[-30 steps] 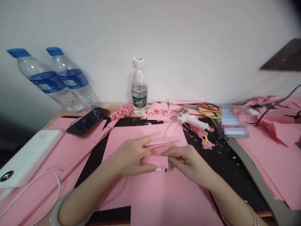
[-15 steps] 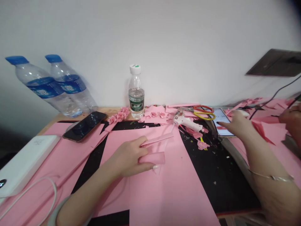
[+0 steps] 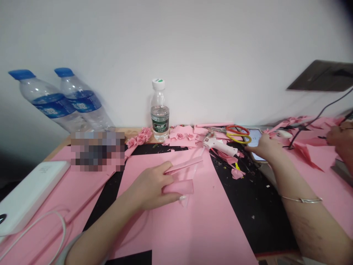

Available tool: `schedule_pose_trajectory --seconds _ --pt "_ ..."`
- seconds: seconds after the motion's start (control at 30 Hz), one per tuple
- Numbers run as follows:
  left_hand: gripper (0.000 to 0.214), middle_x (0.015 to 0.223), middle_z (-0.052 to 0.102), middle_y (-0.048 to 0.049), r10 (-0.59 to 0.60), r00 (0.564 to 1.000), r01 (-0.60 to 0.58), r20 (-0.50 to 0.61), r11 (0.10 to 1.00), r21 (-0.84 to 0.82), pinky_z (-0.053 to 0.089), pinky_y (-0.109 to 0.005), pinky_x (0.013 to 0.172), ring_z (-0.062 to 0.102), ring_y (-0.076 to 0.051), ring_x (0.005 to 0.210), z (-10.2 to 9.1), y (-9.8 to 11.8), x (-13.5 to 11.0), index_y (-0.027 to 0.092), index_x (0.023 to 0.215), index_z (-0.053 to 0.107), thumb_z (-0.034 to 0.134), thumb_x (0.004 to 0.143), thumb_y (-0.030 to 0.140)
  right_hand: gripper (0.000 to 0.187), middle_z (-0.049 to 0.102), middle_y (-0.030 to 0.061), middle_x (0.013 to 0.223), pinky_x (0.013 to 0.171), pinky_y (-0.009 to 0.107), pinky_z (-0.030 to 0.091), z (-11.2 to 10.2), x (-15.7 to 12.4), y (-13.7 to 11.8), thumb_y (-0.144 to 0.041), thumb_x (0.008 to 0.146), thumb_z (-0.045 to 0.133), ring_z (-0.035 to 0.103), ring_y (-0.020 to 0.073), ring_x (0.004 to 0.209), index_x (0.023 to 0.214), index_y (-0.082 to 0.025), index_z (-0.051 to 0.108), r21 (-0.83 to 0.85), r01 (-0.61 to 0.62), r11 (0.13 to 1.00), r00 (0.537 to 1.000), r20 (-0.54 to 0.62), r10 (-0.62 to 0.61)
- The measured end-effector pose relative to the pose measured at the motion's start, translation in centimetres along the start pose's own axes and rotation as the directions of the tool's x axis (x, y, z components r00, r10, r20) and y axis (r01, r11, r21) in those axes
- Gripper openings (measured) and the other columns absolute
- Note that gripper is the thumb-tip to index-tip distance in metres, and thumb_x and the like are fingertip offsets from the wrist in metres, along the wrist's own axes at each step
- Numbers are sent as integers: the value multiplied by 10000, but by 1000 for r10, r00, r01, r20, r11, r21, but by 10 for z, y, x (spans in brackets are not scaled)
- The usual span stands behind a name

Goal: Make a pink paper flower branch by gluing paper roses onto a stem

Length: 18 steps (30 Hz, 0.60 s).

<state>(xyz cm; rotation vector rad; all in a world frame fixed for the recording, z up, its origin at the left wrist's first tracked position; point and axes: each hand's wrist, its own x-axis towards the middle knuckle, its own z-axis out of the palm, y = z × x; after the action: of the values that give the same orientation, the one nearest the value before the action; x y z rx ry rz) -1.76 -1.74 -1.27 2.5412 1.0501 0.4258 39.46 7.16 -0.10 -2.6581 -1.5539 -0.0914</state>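
Observation:
My left hand [image 3: 153, 186] rests on a large pink paper sheet [image 3: 193, 224] and pinches a small folded pink paper piece [image 3: 179, 187] between thumb and fingers. A longer folded pink strip [image 3: 187, 164] sticks out above its fingers. My right hand [image 3: 264, 146] reaches far right, fingers down on a phone [image 3: 254, 140] lying beside the scissors. A thin bracelet [image 3: 302, 200] circles my right forearm.
A white glue gun [image 3: 220, 146] and red-and-yellow scissors [image 3: 237, 133] lie behind the sheet. Small paper roses [image 3: 140, 136] sit by a small bottle [image 3: 159, 110]. Two large bottles [image 3: 66, 101] lean at back left. A white power bank [image 3: 30, 191] lies left. Another person's hand [image 3: 340, 141] is at far right.
My right hand let go of the folded pink piece and moved right onto the phone. My left hand kept hold of the piece and stayed in place.

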Motion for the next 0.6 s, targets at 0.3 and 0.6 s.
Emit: schedule_pose_trajectory --seconds 0.3,0.6 --pt "448 806 414 -1 -1 1000 1 -16 1000 -13 320 -262 565 461 -130 613 0 -3 0 162 600 508 615 871 502 969 456 448 1350 968 463 369 -1 -11 -15 -343 811 676 485 489 1279 1460 178 181 -43 17 999 1000 -24 -18" --pt "480 803 394 2 77 986 -77 -146 997 9 302 -253 533 391 -109 587 1 -2 -1 161 585 495 575 905 510 269 754 137 962 844 380 496 -56 -63 -32 -273 841 592 697 277 923 1042 -131 702 465 176 868 946 -323 -19"
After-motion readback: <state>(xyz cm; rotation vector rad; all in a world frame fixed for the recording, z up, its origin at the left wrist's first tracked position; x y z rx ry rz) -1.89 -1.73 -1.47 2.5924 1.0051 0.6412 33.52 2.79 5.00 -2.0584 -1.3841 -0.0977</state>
